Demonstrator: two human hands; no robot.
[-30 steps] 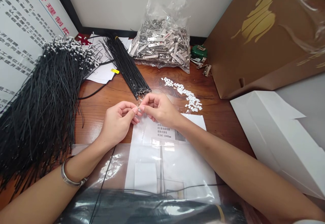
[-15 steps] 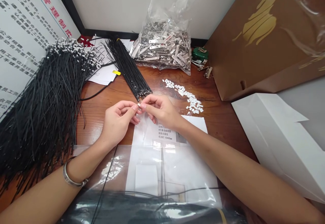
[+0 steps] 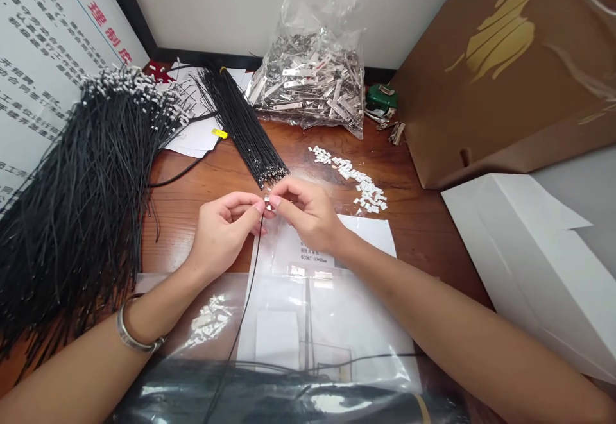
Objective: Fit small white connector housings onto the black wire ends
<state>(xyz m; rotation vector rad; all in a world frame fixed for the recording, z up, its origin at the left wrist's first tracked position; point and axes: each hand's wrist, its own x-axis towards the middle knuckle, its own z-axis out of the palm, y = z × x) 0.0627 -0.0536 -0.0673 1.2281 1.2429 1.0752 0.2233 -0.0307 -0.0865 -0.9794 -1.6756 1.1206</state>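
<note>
My left hand (image 3: 224,231) pinches a thin black wire (image 3: 251,279) near its end, and the wire trails down toward me over a clear plastic sheet. Close against those fingertips, my right hand (image 3: 308,213) pinches a small white connector housing (image 3: 267,199). The wire end and the housing meet between the fingertips; whether one sits inside the other, I cannot tell. Just beyond my hands lies a bundle of black wires (image 3: 245,126) with metal-tipped ends. A scatter of loose white housings (image 3: 351,177) lies on the table to the right.
A thick heap of black wires with white ends (image 3: 110,174) hangs at the left. Behind stand a clear bag of metal clips (image 3: 310,84) and a green tape measure (image 3: 382,97). A brown bag (image 3: 447,110) and a white box (image 3: 524,251) border the right. Printed paper (image 3: 370,238) lies below my hands.
The black wire has swung to the right and now runs up to my left fingertips. Both hands stay pinched together at nearly the same spot. The view has shifted slightly.
</note>
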